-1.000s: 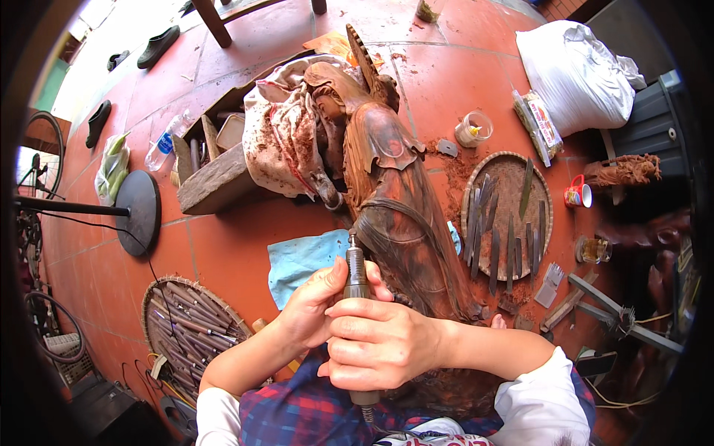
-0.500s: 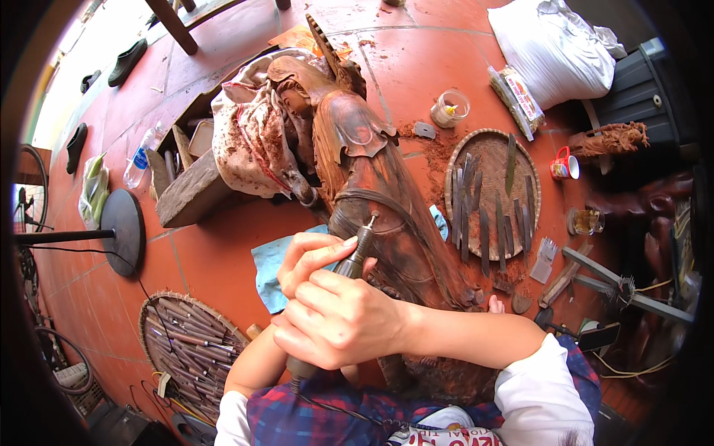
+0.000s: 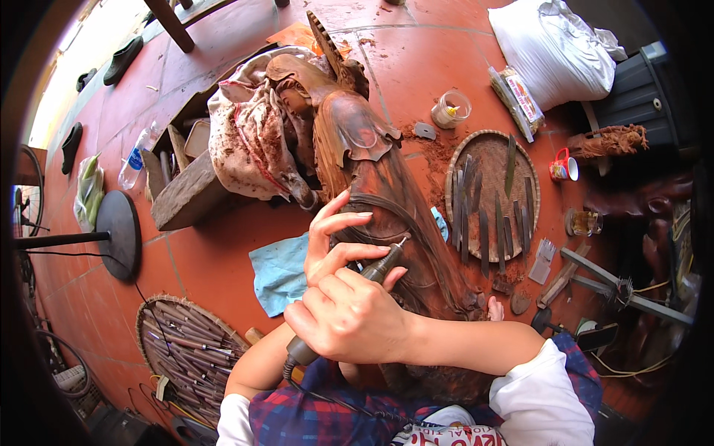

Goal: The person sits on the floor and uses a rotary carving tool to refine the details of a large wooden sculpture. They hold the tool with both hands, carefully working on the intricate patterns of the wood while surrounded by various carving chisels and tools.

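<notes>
Clasping black cylindrical tool over brown wooden statue: right hand curled round, left hand pinching ahead, likely steadying.

The left of two head-worn fisheye cameras looked down from above, close over the left hand, right hand and carved wooden statue, tiled floor spreading around.

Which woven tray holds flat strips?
The right tray, past the carving: its dark strips are flat; the left tray holds rounded rods.
</notes>
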A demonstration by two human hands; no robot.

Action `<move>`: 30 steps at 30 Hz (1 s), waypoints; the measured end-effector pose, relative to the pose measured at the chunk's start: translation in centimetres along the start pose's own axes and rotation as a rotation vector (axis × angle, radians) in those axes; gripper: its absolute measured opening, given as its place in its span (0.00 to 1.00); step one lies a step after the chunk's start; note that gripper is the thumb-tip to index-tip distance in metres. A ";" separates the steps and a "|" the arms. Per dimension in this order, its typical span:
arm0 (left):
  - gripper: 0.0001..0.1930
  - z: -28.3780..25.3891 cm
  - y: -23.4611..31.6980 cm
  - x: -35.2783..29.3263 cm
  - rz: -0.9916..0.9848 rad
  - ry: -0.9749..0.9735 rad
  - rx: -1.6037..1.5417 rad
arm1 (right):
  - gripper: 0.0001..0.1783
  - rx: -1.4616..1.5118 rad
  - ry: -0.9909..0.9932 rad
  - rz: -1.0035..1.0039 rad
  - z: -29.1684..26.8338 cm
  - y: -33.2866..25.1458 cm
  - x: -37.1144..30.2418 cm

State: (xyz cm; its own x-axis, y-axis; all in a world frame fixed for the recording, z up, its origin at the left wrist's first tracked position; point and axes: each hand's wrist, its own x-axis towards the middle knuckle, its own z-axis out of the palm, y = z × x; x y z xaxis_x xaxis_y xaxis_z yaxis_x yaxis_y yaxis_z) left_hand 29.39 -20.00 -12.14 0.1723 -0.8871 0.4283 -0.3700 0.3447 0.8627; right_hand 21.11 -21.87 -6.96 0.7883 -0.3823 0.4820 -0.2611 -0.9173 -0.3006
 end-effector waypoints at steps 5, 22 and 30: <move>0.20 0.3 -0.2 0.7 0.048 0.084 0.010 | 0.08 0.074 -0.033 -0.065 -0.5 0.6 0.0; 0.19 1.1 -1.1 0.8 0.008 0.312 0.094 | 0.08 0.201 0.068 -0.259 0.9 3.1 0.3; 0.19 1.4 -1.2 0.7 0.017 0.305 0.091 | 0.09 0.236 0.028 -0.235 0.3 3.2 0.0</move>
State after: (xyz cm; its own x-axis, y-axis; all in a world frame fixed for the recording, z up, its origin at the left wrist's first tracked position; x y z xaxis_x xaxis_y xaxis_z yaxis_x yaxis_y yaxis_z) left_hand 28.63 -21.50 -13.23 0.4262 -0.7435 0.5154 -0.4531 0.3176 0.8329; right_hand 20.43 -24.79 -8.17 0.7949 -0.1690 0.5827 0.0654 -0.9310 -0.3592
